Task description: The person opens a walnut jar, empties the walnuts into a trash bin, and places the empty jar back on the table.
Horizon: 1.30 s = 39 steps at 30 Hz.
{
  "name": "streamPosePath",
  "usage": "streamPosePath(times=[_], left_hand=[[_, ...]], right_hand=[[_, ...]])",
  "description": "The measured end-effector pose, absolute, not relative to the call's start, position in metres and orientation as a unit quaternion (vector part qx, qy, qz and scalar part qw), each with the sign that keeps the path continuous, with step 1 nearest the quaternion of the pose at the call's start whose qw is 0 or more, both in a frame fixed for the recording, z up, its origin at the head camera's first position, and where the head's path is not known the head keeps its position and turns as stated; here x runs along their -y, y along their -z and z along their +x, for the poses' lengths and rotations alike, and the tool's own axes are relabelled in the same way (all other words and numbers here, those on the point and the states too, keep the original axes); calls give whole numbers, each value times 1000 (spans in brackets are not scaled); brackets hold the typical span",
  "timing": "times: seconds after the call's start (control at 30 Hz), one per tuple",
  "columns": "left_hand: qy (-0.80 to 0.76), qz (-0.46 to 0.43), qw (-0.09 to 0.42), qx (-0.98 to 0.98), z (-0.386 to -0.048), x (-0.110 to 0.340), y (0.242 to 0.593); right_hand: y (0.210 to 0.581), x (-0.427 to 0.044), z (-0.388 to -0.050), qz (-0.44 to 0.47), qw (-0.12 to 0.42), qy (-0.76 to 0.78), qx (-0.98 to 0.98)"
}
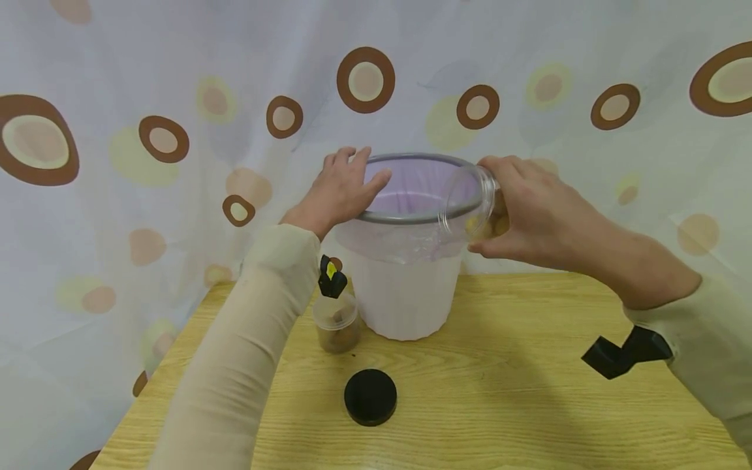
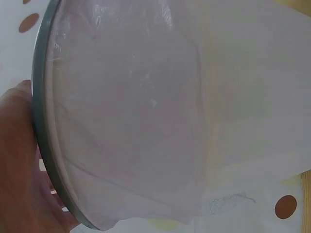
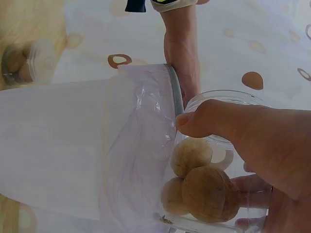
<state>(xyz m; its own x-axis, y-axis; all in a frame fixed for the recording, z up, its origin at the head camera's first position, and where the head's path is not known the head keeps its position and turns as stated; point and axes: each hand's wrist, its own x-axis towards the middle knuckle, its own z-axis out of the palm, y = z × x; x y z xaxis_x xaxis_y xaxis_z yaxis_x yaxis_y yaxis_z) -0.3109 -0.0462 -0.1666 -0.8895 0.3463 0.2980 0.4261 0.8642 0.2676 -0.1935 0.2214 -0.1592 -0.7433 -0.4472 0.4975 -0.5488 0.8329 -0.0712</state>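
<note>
My right hand (image 1: 534,209) grips a clear plastic jar (image 1: 461,202) tipped on its side, its mouth facing left over the rim of a white bin (image 1: 405,294). Several brown round balls (image 3: 209,194) lie inside the jar; their kind I cannot tell. A thin lilac plastic bag (image 2: 131,97) lines the bin and folds down over its outside, under a grey rim ring (image 2: 41,92). At the bin's left side my left hand (image 1: 343,189) rests on the rim with fingers spread and grips nothing; its fingertips are partly hidden in the left wrist view.
A second clear jar (image 1: 337,329) with brown round things inside stands left of the bin. Nearer lies a round black lid (image 1: 370,397) on the wooden table (image 1: 499,385). Behind hangs a pale curtain (image 1: 411,39) with brown circles. Each sleeve has a black strap piece.
</note>
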Motion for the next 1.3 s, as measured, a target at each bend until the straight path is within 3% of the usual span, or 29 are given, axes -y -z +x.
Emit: streamPosePath(times=[0.3,1.3], left_hand=[[132,-176,52,974,-317,49,166],[68,-166,29,983,-316,47,170]], right_hand=[[139,-218,-206,244,214,-94,941],[124,-208,-264,237,223,15,945]])
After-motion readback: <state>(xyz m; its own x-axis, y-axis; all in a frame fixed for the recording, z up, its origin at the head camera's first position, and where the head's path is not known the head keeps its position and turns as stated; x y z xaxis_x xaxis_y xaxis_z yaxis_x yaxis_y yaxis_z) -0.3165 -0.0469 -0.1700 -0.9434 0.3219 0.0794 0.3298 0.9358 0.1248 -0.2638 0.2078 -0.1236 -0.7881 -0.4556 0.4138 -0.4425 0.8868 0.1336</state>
